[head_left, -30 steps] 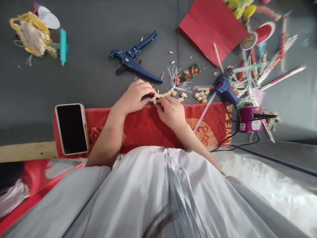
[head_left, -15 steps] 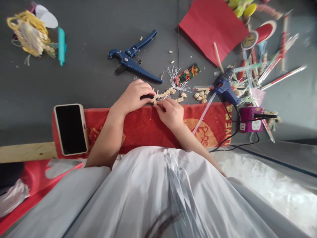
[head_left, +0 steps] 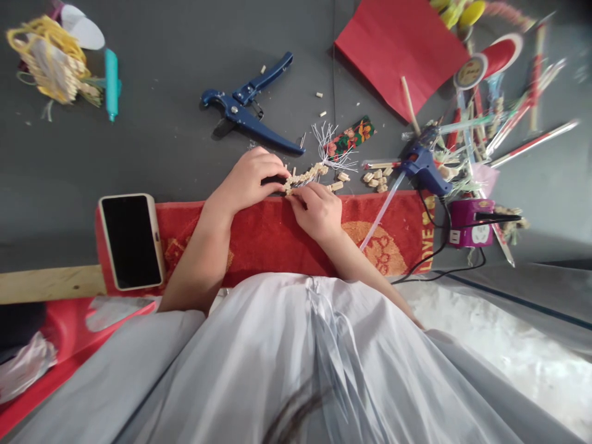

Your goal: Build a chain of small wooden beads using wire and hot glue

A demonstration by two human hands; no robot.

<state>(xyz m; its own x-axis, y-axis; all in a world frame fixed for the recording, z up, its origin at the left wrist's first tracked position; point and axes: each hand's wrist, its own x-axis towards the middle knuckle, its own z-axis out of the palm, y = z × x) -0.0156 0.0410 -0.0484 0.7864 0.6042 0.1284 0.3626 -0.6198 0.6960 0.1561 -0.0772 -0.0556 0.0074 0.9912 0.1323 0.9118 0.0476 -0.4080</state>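
A strip of small cream-coloured pieces strung on white threads (head_left: 317, 170) lies between my hands, its loose thread ends fanning out at the far right. My left hand (head_left: 259, 176) pinches the strip's left end between thumb and fingers. From the near side, my right hand (head_left: 319, 209) closes its thumb and fingertips on the same end; the exact grip is too small to make out. Just right of the strip are several loose cream pieces (head_left: 378, 179). A flowered green strip (head_left: 350, 139) rests behind the threads.
Beyond my hands lies a blue pipe cutter (head_left: 252, 111). A blue glue gun (head_left: 423, 166), red sheet (head_left: 398, 52), thread spool (head_left: 490, 61) and purple power adapter (head_left: 470, 223) are to the right. A phone (head_left: 132, 242) rests on the red towel (head_left: 263, 240); a teal pen (head_left: 111, 84) is far left.
My hands and the strip stay almost in place, with only a slight shift of the right fingers. The view has changed very slightly.
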